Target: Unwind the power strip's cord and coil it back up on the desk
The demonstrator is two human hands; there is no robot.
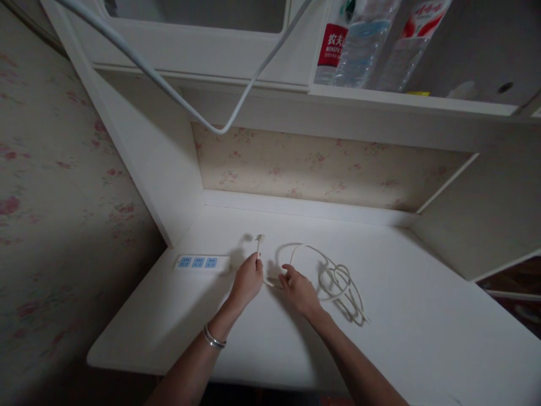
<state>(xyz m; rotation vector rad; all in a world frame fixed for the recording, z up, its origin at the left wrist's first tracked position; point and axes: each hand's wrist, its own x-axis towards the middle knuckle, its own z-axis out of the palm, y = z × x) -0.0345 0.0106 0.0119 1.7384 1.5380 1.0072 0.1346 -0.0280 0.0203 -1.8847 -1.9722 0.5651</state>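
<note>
My left hand [248, 277] is closed around a cream-white power cord [347, 285], just below its plug [261, 238]. The plug points up and away, held above the desk. My right hand [299, 290] is a little to the right, its fingers curled around a lower stretch of the same cord. Between the two hands the cord hangs in a short slack bend. The rest lies in loose, tangled loops on the desk to the right. Left of my left hand sits a white power strip [224, 264] with blue sockets; nothing is plugged into them.
The white desk [406, 316] has a rounded front-left corner. A shelf [460, 102] overhead carries several plastic bottles [363, 51]. A thick white cable [169, 90] droops from above, in front of the cabinet. Side panels and a flower-patterned wall [274, 163] enclose the desk.
</note>
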